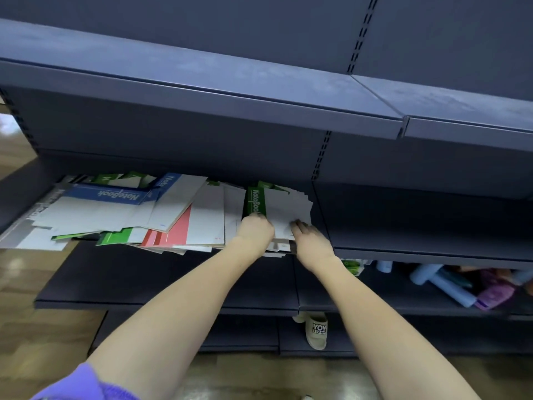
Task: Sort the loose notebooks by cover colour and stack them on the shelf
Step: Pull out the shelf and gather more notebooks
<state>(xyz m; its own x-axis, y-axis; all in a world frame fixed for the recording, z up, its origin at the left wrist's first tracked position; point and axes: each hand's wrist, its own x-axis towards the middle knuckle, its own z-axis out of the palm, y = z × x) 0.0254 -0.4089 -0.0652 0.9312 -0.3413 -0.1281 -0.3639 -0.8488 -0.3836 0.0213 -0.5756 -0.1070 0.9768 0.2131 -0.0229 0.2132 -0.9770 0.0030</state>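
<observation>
A loose spread of notebooks (184, 215) with blue, green, red and grey covers lies across the middle shelf (403, 235). At its right end sits a small stack topped by a green-spined notebook (277, 206). My left hand (255, 230) grips the near left edge of that stack, fingers curled over it. My right hand (310, 238) holds the stack's near right corner, fingertips on the white cover. A blue notebook (115, 194) lies on top at the left.
A dark upper shelf (230, 90) overhangs the notebooks. The shelf below (173, 284) holds light blue and purple rolls (461, 287) at the right. A beige slipper (317, 330) stands on the floor under the shelves.
</observation>
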